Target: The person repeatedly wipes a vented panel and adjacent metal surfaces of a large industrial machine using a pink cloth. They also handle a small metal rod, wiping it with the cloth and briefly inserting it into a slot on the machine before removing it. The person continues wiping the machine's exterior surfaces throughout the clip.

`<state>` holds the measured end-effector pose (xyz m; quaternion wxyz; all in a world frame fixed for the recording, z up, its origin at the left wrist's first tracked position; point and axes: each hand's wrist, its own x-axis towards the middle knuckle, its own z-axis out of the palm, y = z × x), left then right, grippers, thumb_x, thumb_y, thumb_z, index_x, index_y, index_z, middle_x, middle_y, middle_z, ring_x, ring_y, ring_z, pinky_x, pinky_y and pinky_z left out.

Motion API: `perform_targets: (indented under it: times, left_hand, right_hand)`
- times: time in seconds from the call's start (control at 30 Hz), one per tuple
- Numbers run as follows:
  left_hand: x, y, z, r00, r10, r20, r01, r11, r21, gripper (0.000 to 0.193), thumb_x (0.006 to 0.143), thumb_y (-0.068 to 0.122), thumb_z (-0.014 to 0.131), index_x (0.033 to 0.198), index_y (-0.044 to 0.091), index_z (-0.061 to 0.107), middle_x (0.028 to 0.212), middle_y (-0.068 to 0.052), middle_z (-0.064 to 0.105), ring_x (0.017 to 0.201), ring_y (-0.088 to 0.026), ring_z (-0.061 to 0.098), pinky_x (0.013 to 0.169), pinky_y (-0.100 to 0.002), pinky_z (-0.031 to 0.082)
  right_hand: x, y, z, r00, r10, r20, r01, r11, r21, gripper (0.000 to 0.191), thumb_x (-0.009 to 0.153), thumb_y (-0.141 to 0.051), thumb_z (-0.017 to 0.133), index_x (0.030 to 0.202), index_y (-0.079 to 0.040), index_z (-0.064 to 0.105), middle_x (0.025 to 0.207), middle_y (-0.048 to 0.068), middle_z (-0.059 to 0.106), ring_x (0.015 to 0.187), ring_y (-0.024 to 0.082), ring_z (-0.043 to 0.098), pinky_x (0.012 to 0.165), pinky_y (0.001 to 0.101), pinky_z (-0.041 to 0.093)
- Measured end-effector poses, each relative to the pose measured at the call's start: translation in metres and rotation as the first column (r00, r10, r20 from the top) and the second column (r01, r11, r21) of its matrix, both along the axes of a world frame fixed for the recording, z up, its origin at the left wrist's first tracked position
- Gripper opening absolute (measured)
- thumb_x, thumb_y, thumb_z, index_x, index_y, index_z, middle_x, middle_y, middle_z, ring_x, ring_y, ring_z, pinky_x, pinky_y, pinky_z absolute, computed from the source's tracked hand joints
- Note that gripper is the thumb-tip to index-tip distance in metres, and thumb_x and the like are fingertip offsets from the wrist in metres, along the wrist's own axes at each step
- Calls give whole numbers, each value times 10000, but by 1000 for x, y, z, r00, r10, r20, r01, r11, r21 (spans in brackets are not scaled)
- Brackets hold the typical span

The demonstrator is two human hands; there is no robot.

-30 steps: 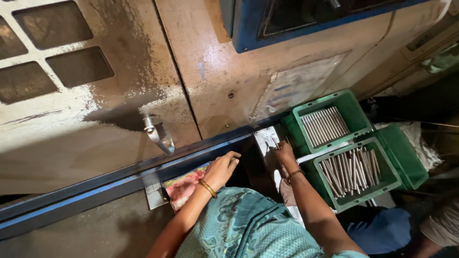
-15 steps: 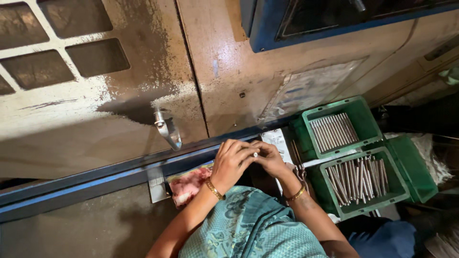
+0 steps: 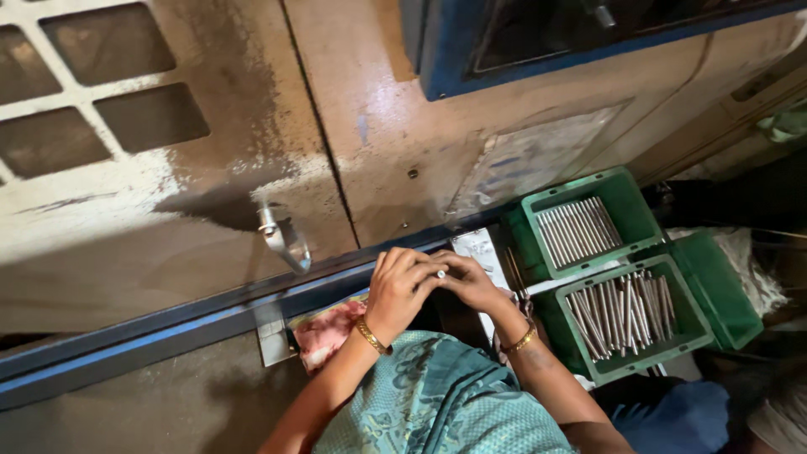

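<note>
Now both hands meet at centre, just below blue steel rail (image 3: pixel 168 332). Left hand (image 3: pixel 402 286) curled closed over short silver metal pin (image 3: pixel 440 274); right hand (image 3: pixel 472 282) pinches same pin from other side. Only pin's end shows between fingers. Upper green plastic crate (image 3: pixel 639 202): neat single row of silver rods. Lower green plastic crate (image 3: pixel 698 315): loose jumbled rods, many apparently left to handle. Judged mid-run, one piece in hand. Pink patterned cloth (image 3: pixel 324 332) beside left wrist.

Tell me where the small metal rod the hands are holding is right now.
In the head view, the metal rod sits center frame, pinched between the left hand and right hand, left of the green trays.
</note>
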<state>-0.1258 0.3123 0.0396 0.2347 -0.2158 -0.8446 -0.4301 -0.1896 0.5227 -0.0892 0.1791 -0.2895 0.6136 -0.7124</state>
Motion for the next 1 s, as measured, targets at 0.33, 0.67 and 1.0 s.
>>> perform_targets:
  times: [0.33,0.67,1.0]
  left_hand:
    - [-77,74,-100,911,-58,408,189,939,-288,365,905,255,706,1215,67,666,1233,-123,648,1119,-355,585,939,-465,449]
    - [-141,237,-150,821,-450,353,562,519,-645,702,860,277,730,1489,110,468,1603,-110,377,1477,-369,332,1195,-518,269]
    - [-142,267,-171,831,-398,388,538,403,-740,796,905,294,686,1592,117,327,1712,-91,208,1560,-292,223,1245,-509,170]
  right_hand:
    - [-29,80,-12,882,-419,216,307,858,411,199,1003,-119,619,1160,-14,682,923,19,672,816,96,616,734,257,532]
    - [-92,182,28,595,-803,32,638,496,589,263,909,-62,680,1172,-60,677,940,101,734,748,171,634,599,332,482]
    - [-97,195,18,686,-614,-389,400,-129,908,270,884,-222,690,1141,-182,762,1142,171,718,1060,377,689,882,505,555]
